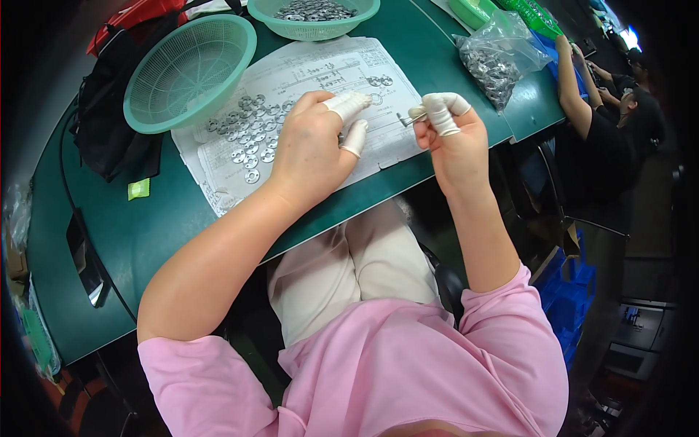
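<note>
Rod (416, 119), thin metal, pinched in right hand (457, 135), long axis running leftward toward half-curled left hand (309, 146), hold unclear, nearer the metal discs (252, 176).

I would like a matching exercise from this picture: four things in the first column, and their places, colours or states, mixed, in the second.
Things:
1. Right hand
2. Clear plastic bag
3. Small packet
4. Left mesh basket

Descriptions:
A. Yellow-green, to the left of the printed sheets
B. Pinching a small metal piece
C. Round and pale green, overlapping the sheets
D. Filled with metal parts

Pairs: 1-B, 2-D, 3-A, 4-C
</note>
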Motion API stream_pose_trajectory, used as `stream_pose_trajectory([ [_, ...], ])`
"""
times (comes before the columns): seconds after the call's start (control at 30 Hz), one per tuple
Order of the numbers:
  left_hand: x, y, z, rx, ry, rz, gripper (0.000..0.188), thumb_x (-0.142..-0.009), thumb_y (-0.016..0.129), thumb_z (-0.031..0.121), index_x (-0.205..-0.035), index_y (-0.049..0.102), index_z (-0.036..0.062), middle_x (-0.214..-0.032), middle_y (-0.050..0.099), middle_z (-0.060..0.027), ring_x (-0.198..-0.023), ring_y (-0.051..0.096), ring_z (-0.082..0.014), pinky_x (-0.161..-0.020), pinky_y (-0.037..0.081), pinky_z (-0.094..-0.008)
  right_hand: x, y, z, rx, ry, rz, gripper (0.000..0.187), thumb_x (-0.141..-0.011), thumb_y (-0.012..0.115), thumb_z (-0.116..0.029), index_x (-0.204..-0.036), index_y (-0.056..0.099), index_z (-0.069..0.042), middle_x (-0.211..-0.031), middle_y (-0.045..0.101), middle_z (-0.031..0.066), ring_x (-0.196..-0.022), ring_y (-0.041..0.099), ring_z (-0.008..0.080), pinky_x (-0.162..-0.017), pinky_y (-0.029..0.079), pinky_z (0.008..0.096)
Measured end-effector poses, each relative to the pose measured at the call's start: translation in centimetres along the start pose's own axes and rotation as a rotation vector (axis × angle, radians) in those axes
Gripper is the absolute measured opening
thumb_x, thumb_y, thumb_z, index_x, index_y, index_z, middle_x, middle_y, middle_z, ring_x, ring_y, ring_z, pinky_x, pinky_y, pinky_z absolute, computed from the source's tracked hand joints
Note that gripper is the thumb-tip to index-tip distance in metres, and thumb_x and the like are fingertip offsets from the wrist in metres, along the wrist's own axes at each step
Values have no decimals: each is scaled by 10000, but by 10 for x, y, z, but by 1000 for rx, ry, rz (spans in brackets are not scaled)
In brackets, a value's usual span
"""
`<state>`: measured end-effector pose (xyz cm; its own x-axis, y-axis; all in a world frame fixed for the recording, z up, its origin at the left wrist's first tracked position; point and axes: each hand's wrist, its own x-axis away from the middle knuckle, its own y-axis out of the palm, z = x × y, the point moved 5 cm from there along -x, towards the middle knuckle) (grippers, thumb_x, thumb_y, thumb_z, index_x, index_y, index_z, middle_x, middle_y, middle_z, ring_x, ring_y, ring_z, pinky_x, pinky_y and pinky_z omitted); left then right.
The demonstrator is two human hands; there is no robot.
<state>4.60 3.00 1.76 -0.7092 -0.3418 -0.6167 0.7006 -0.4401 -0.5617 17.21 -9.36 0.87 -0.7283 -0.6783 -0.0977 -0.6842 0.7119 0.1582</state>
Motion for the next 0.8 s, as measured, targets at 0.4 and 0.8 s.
stream_pose_trajectory([
  [0.4,1,4,-5,-47,-3,-42,246,-761,645,117,-998,700,80,-750,635,-115,-970,564,-338,-860,450,-414,23,16,23,-1079,544,14,230,-929,565,-219,-951,547,9,-873,573,61,-742,526,98,-563,489,160],
  [0.8,1,6,-4,-43,-9,-67,236,-756,653,113,-984,708,86,-723,630,-108,-990,559,-337,-864,437,-421,26,16,23,-1217,534,-3,257,-915,577,-234,-946,548,21,-875,581,77,-778,545,112,-596,523,171],
])
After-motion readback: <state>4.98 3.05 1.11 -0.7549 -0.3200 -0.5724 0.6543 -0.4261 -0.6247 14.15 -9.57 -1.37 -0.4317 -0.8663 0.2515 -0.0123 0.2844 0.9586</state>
